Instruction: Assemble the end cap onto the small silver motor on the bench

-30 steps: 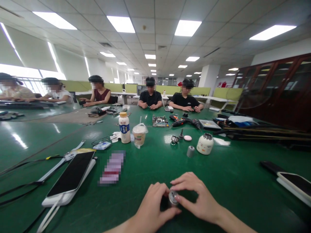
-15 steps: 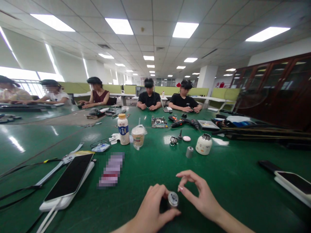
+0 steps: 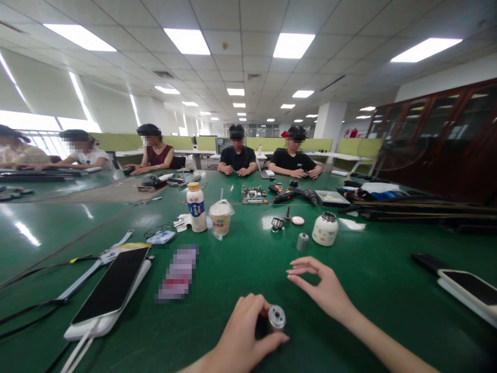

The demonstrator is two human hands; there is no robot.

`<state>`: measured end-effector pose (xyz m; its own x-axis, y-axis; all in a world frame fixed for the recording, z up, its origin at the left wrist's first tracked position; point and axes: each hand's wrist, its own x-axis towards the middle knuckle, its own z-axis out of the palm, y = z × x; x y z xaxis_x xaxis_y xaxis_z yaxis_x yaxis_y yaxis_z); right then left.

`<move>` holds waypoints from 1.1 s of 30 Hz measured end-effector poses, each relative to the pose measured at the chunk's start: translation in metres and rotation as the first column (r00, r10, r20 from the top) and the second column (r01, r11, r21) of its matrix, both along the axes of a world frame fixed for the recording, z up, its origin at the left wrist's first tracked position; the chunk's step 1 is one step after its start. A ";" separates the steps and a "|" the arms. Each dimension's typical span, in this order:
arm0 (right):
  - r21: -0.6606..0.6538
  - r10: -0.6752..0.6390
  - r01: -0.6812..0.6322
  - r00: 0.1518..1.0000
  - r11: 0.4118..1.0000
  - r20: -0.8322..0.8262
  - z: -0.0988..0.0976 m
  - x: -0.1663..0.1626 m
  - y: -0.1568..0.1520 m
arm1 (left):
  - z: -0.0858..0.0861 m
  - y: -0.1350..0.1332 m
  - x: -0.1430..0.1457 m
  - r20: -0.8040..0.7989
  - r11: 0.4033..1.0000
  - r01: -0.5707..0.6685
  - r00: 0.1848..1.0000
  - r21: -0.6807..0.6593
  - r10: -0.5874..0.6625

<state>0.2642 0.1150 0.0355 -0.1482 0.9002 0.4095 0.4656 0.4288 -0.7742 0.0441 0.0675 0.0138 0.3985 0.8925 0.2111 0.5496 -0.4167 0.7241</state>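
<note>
My left hand (image 3: 246,331) curves around a small silver metal cylinder (image 3: 277,318) on the green table (image 3: 217,274), fingers behind it and thumb in front. The cylinder stands upright, and its round top face shows a central piece and small dark holes. To the right and farther forward, my right hand (image 3: 318,285) hovers with its thumb and fingers apart and nothing between them. A second grey metal cylinder (image 3: 303,242) stands just beyond my right hand, beside a white jar (image 3: 325,229) with a face printed on it.
A phone (image 3: 112,285) on a white power bank lies left, near a lanyard (image 3: 83,280). Ahead stand a bottle (image 3: 197,208) and a lidded cup (image 3: 220,218). Farther back are a circuit board (image 3: 253,195) and power drills (image 3: 289,196). Several people sit across the table.
My right hand has moved away from the cylinder, forward and to the right. My left hand and the cylinder have stayed in place.
</note>
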 end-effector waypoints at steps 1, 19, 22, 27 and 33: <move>0.003 -0.014 0.014 0.999 1.000 0.049 -0.007 0.007 0.008 | 0.000 0.000 0.000 0.000 1.000 0.002 1.000 -0.004 -0.002; -0.097 0.201 -0.197 0.979 0.976 0.036 0.014 -0.035 -0.044 | -0.009 0.001 -0.002 0.000 0.999 0.021 1.000 0.031 -0.021; -0.066 0.182 -0.176 0.979 0.982 0.095 0.013 -0.035 -0.047 | -0.011 0.002 -0.003 0.000 0.999 0.020 1.000 0.036 -0.020; -0.051 0.202 -0.197 0.973 0.979 0.116 0.015 -0.035 -0.047 | -0.010 0.002 -0.003 0.015 0.999 0.028 0.999 0.039 -0.029; -0.067 0.090 -0.085 0.992 0.994 0.084 0.011 -0.032 -0.043 | -0.008 0.002 -0.003 0.001 0.999 0.020 1.000 0.035 -0.020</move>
